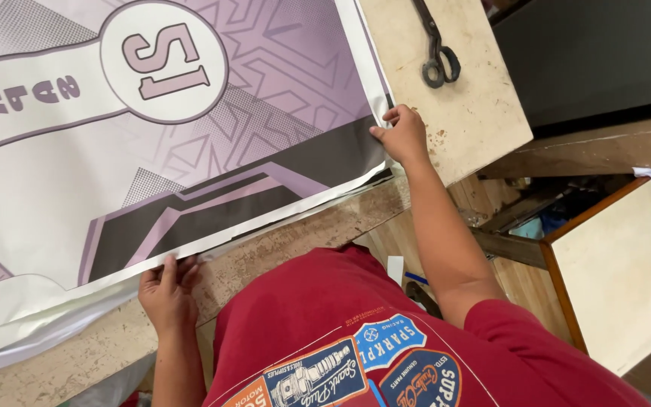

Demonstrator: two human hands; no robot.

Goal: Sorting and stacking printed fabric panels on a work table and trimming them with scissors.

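The large printed sheet (167, 128), pale lilac and white with dark grey bands and a geometric pattern, lies flat across the worn, pale worktop (461, 105) and covers most of its left and middle. Your left hand (166, 295) holds the near edge, fingers laid on top of the white border and thumb tucked below; the grip is closed on the sheet. Your right hand (402, 136) pinches the right-hand corner between thumb and fingertips, likewise closed on the sheet. A second pale layer shows beneath the near edge; whether it is part of the same sheet cannot be told.

Recommendation: keep both grips on the white border only, off the printed area. Hold even tension between the two hands so the edge stays straight and no crease forms at the corner. Keep the sheet low to the worktop, since the surface near the edge looks rough and stained.

The dark metal scissors (435, 45) lie on the far right, well apart from the sheet.
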